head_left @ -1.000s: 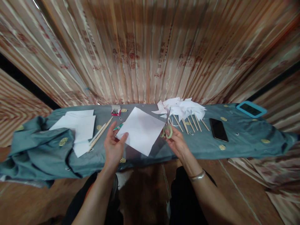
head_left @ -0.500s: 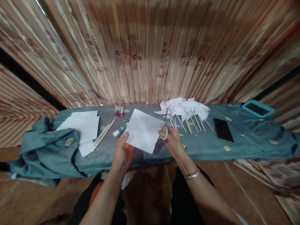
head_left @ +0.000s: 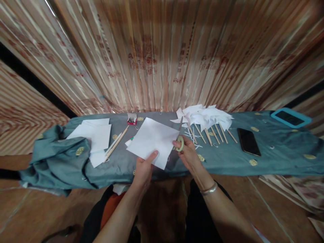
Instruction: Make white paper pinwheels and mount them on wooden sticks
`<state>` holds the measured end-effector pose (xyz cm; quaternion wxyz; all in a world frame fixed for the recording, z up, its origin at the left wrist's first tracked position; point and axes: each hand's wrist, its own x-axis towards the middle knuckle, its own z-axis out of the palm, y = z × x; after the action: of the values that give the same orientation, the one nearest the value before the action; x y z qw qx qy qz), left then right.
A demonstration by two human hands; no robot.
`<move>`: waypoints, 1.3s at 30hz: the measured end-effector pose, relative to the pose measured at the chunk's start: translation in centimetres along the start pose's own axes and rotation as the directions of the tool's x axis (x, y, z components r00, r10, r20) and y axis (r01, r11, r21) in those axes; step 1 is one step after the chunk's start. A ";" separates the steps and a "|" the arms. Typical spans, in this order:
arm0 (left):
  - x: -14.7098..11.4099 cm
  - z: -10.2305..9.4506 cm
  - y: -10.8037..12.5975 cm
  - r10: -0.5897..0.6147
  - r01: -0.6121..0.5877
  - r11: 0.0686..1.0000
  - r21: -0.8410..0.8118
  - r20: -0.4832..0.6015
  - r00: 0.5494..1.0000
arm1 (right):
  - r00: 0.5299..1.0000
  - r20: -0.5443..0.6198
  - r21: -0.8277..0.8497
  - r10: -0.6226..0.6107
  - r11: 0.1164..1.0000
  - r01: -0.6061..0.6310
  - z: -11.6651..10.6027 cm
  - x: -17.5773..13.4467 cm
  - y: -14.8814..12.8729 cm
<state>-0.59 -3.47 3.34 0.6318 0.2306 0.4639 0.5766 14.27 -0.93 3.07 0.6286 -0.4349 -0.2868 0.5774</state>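
A square sheet of white paper [head_left: 153, 136] is held up over the cloth-covered table. My left hand [head_left: 145, 167] grips its lower edge, thumb on top and fingers underneath. In my right hand [head_left: 187, 152] is a pair of scissors [head_left: 180, 143] with pale green handles, the blades pointing up and away. The right fingers are also close to the paper's right corner; whether they touch it I cannot tell. Beyond the scissors lie several white paper pinwheels [head_left: 202, 116] on wooden sticks. A glue tube [head_left: 129, 141] is mostly hidden behind the sheet.
White paper sheets [head_left: 100, 135] lie at the left beside wooden sticks [head_left: 117, 143]. A small red box [head_left: 132, 119] of metal bits stands at the back. Thin paper strips [head_left: 193, 136] lie near the pinwheels. Rightward are a black phone [head_left: 248, 141] and a blue-framed device [head_left: 291, 117].
My left hand has shifted right along the paper's lower edge, its thumb now further onto the sheet. The sheet now covers most of the glue tube. My right hand still holds the scissors.
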 end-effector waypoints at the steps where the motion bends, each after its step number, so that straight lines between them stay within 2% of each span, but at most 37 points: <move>1: 0.2 -0.2 0.0 0.012 -0.012 1.000 0.010 -0.037 0.999 | 1.000 0.003 -0.010 0.002 1.000 -0.002 0.0 0.0 0.1; 5: 1.5 -1.0 1.1 0.110 -0.109 0.994 0.014 -0.152 0.982 | 0.999 0.029 -0.134 0.035 0.990 -0.031 -0.4 -0.5 1.0; 9: 2.7 -1.6 2.7 0.255 -0.249 0.967 0.056 -0.146 0.956 | 0.976 0.160 -0.256 0.146 0.961 -0.101 -0.3 -2.2 2.2; 13: 3.5 -1.8 3.3 0.323 -0.306 0.942 0.139 -0.126 0.938 | 0.901 0.347 -0.337 0.261 0.931 -0.140 -0.4 -4.3 3.2; 16: 4.0 -1.6 3.2 0.340 -0.322 0.935 0.146 -0.121 0.933 | 0.833 0.468 -0.427 0.296 0.901 -0.081 -1.1 -5.1 3.6; 18: 4.2 -1.4 3.0 0.333 -0.320 0.941 0.113 -0.126 0.935 | 0.806 0.510 -0.474 0.302 0.880 -0.030 -1.7 -5.2 3.8; 20: 4.3 -1.1 2.8 0.318 -0.310 0.947 0.081 -0.128 0.939 | 0.797 0.516 -0.496 0.314 0.868 -0.021 -2.1 -5.1 3.9; 26: 4.1 -0.5 1.8 0.313 -0.307 0.948 0.081 -0.081 0.946 | 0.796 0.494 -0.424 0.351 0.896 -0.132 -2.4 -4.7 3.5; 39: 3.8 0.0 1.2 0.300 -0.291 0.952 0.094 -0.101 0.948 | 0.790 0.505 -0.406 0.348 0.903 -0.138 -2.1 -4.2 3.1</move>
<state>-1.59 0.40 3.06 0.5011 0.2884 0.4815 0.6587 13.86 -5.67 -0.04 0.3470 -0.3817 -0.4980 0.6971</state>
